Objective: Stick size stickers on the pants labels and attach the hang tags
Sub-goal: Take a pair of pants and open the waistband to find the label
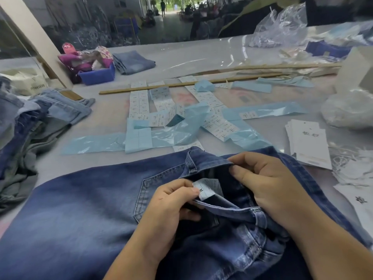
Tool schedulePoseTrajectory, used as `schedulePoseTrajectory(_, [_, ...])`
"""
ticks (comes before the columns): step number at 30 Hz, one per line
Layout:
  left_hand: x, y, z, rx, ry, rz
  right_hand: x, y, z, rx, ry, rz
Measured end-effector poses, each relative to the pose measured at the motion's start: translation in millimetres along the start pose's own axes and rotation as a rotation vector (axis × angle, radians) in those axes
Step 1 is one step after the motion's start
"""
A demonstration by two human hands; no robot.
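Note:
A pair of dark blue jeans lies flat in front of me, its waistband turned open. My left hand pinches the small white inner label, marked with an M, against the waistband edge. My right hand grips the far side of the waistband and holds it open, thumb on the fabric's rim. Strips of white size stickers on pale blue backing lie beyond the jeans. A stack of white hang tags sits to the right.
Piles of lighter jeans fill the left side. A blue tray with colourful cloth, folded jeans and wooden sticks lie farther back. Clear plastic bags and a tangle of white strings sit on the right.

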State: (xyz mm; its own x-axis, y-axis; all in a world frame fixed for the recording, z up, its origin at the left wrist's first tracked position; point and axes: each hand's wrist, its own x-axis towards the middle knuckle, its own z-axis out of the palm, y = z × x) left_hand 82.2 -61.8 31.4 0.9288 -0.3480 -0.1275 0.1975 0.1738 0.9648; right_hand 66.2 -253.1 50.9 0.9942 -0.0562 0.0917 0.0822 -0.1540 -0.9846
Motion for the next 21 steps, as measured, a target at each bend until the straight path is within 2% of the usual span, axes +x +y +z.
schedulePoseTrajectory(7, [0.1,-3.2,-2.5,0.02,-0.018,0.04,-1.5,0.1,1.1,0.002,0.015,0.009])
schedulePoseTrajectory(16, [-18.9,10.8,28.3,-0.021,0.064,0.283,-14.1,-25.3,1.2,0.046,0.175,0.031])
schedulePoseTrajectory(18, [-31.5,26.9,39.0,0.116,0.065,0.421,-26.1,-35.9,-5.6,0.1,0.189,-0.022])
schedulePoseTrajectory(21, [-42.6,57.7,51.4,0.738,0.134,0.727,-40.5,-43.9,-12.5,0.089,0.209,-0.033])
